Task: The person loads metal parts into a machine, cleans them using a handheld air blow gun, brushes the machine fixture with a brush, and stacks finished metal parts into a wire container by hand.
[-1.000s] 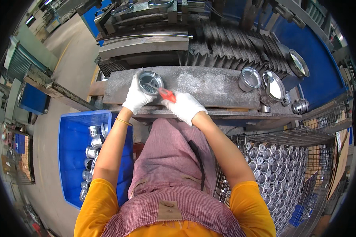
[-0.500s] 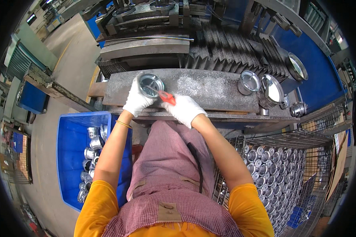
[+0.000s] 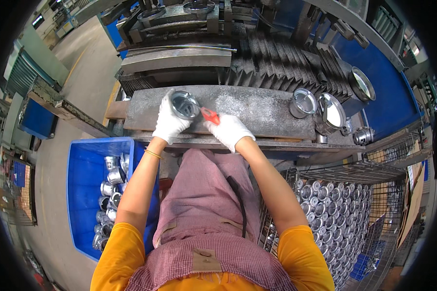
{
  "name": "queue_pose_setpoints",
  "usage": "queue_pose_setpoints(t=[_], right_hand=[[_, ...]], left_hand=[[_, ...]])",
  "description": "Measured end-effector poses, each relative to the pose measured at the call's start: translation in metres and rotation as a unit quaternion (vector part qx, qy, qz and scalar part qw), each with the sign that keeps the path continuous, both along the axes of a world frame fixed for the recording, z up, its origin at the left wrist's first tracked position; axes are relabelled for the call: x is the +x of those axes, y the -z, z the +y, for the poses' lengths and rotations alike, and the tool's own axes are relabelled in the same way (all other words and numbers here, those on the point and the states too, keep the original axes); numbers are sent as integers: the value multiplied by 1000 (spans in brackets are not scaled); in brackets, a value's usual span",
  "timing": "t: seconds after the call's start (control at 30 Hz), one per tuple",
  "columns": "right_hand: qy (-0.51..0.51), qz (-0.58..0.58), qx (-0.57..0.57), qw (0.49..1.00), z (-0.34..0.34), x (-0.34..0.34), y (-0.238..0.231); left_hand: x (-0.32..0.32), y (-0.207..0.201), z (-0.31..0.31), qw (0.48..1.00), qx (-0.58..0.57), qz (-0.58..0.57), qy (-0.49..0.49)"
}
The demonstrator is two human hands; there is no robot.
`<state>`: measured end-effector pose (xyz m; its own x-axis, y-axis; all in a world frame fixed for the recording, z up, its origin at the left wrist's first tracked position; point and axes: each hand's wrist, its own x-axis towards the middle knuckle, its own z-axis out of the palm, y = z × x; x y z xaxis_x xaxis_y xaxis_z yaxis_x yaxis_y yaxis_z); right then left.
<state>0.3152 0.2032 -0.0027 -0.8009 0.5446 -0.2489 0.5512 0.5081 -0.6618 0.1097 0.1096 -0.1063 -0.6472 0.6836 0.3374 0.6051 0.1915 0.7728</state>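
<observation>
My left hand (image 3: 169, 120), in a white glove, is closed around the left side of a round silver metal housing (image 3: 183, 106). Its open end faces up, over the left part of a grey metal plate (image 3: 264, 109). In my right hand (image 3: 230, 132), also gloved, is a tool with a red handle (image 3: 210, 116). The tool's thin tip reaches the right rim of the housing; the exact contact is too small to tell. Part of the handle is hidden by my right fingers.
On the plate's right end stands another metal housing (image 3: 303, 103), beside a metal pot (image 3: 332, 115) with pale contents. Lower left, a blue bin (image 3: 76, 194) holds loose metal housings. A wire basket (image 3: 381, 228) lower right holds rows of metal parts. Machinery (image 3: 179, 57) stands behind the plate.
The red-handled tool and my right hand have shifted slightly to the right, so the tool has drawn from inside the housing toward its rim. My left hand keeps its hold.
</observation>
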Motion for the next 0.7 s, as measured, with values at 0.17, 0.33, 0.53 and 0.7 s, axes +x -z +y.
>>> queue_pose_setpoints(t=[0.17,0.33,0.53,0.7], right_hand=[[11,-11,-10,1000,6,4,5],[8,-4,3,1000,1,1,-3],[6,-7,-5,1000,3,2,0],[-8,-9,-32,999,3,20,2]], left_hand=[[16,-13,-2,999,2,48,2],[5,-5,-3,999,-8,51,-6],[4,0,0,999,-5,32,7],[12,-9,-4,996,-6,86,-3]])
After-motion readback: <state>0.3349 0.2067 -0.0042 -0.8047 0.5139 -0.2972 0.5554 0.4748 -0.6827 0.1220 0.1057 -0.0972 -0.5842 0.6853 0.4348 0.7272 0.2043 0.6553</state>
